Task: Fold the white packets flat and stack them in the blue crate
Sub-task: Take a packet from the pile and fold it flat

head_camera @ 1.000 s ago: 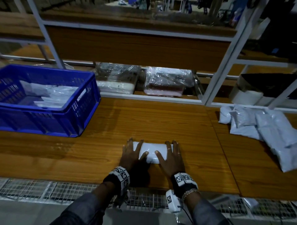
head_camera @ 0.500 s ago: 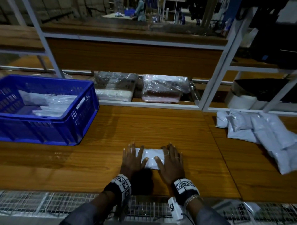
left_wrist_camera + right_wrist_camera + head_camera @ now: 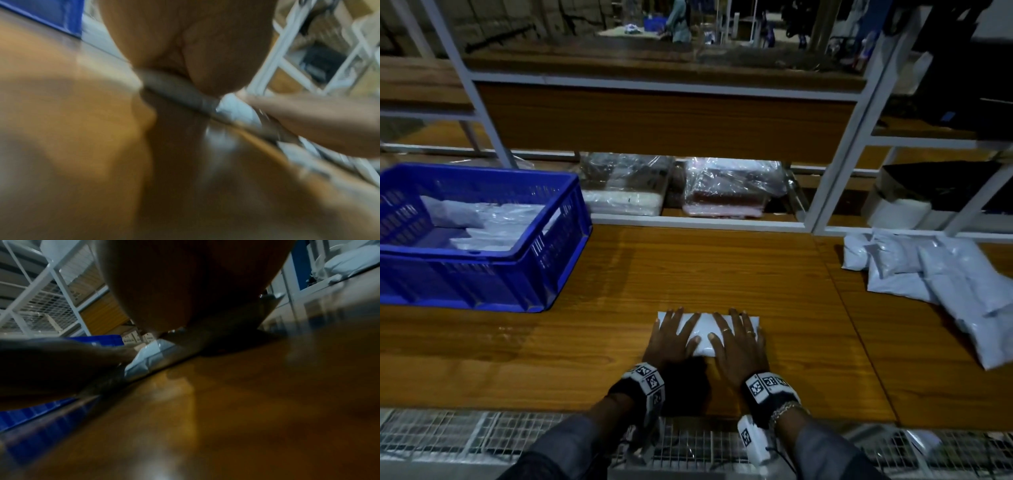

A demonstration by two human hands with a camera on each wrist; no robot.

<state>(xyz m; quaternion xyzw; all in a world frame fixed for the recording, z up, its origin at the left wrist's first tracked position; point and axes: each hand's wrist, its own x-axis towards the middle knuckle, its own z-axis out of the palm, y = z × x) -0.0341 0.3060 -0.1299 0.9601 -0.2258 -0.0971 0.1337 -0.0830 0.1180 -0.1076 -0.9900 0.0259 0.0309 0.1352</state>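
Note:
A folded white packet (image 3: 704, 331) lies on the wooden table near its front edge. My left hand (image 3: 674, 337) presses flat on its left half with fingers spread and straight. My right hand (image 3: 736, 337) presses flat on its right half the same way. The packet's near edge (image 3: 144, 363) shows between both palms in the right wrist view, and a blurred bit of the packet (image 3: 234, 107) shows in the left wrist view. The blue crate (image 3: 544, 274) stands at the left with several white packets (image 3: 493, 222) inside. A loose heap of white packets (image 3: 935, 277) lies at the right.
A white metal shelf frame (image 3: 835, 164) rises behind the table, with plastic-wrapped bundles (image 3: 726, 192) on its low shelf. A wire mesh ledge (image 3: 465, 442) runs below the table's front edge. A seam (image 3: 852, 308) splits the tabletop right of my hands.
Both hands stay pressed on the packet and have shifted slightly closer together on it. The head view has tilted, so everything sits lower in the frame.

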